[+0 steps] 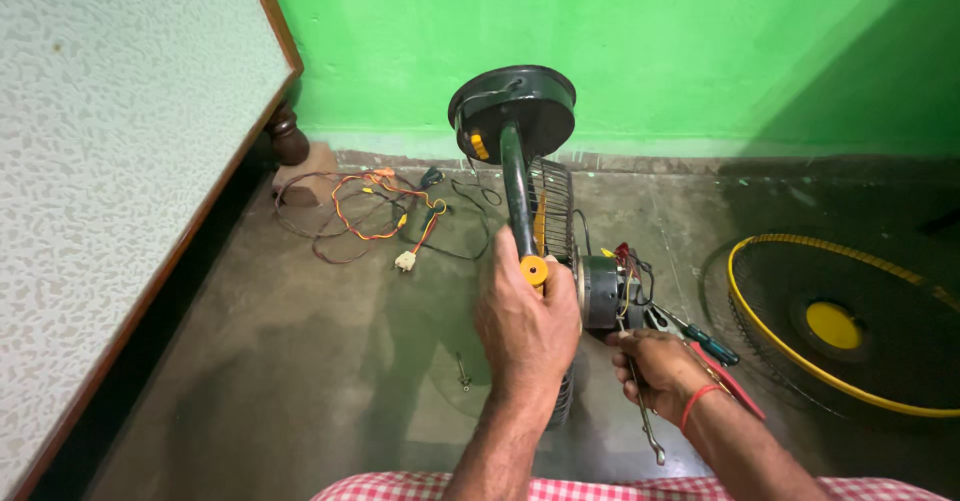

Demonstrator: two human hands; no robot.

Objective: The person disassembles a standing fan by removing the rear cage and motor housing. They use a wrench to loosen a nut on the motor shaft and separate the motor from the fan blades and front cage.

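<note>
In the middle of the frame the left hand (pixel 527 326) grips the fan (pixel 530 201) by its dark green stem, fingers wrapped shut around it just below a yellow knob (pixel 534 270). The fan is tipped over the concrete floor (pixel 300 361), its round base (pixel 512 111) raised toward the green wall (pixel 650 51) at the top centre, underside facing the camera. The bare motor (pixel 603 291), a dark cylinder with loose red and yellow wires, sits just right of the hand, with part of a wire guard (pixel 552 206) behind the stem.

The right hand (pixel 660 366), lower right of centre, is closed on a slim metal wrench (pixel 648 421) close under the motor; pliers with red handles (pixel 730 376) and a green-handled screwdriver (pixel 705 339) lie just beside it.

The fan looks stiff but top-heavy at the motor, so the stem seems the safest hold; the wires and the thin guard look fragile and are poor grips.

At right lies a detached grille (pixel 850 331) with a yellow rim; at upper left, a tangle of cables (pixel 370 211) and a bed (pixel 110 161).
</note>
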